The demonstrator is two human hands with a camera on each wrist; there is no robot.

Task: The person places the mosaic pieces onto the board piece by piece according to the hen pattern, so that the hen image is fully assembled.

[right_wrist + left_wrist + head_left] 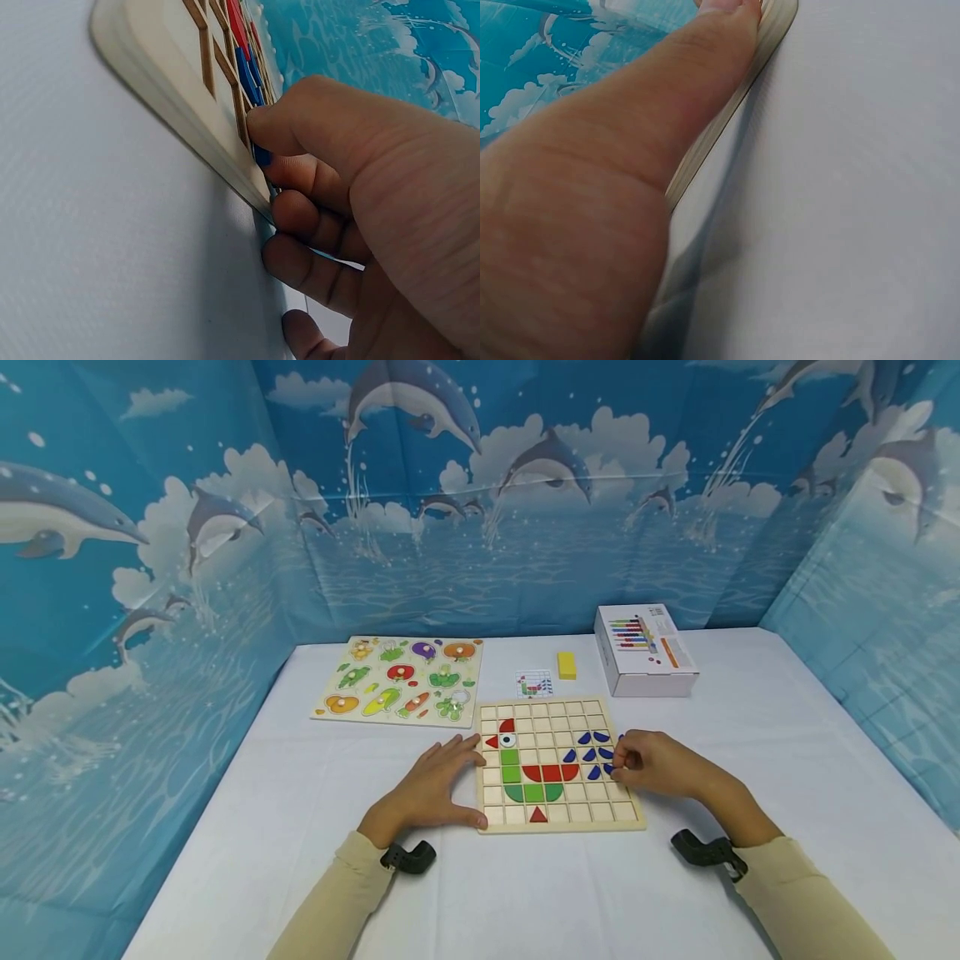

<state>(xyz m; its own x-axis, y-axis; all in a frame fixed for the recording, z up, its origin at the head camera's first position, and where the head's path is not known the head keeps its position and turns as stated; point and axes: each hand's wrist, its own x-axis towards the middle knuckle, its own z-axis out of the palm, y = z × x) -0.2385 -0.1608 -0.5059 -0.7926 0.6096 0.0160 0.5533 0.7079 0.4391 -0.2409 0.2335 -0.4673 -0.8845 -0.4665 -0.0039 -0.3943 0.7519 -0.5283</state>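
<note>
A square wooden grid board lies on the table with coloured tiles in its cells. Red, green and blue tiles form a bird-like figure, with an eye tile near the top left. My left hand is spread at the board's left edge, its thumb touching the near corner. At the right edge, my right hand pinches a blue tile between thumb and forefinger, low over the board; the fingers hide part of it. Several blue leaf-shaped tiles sit just left of this hand.
Behind the board lie a small pattern card and a yellow block. A vegetable knob puzzle lies back left, a white box back right. Dolphin-print curtains surround the white-covered table.
</note>
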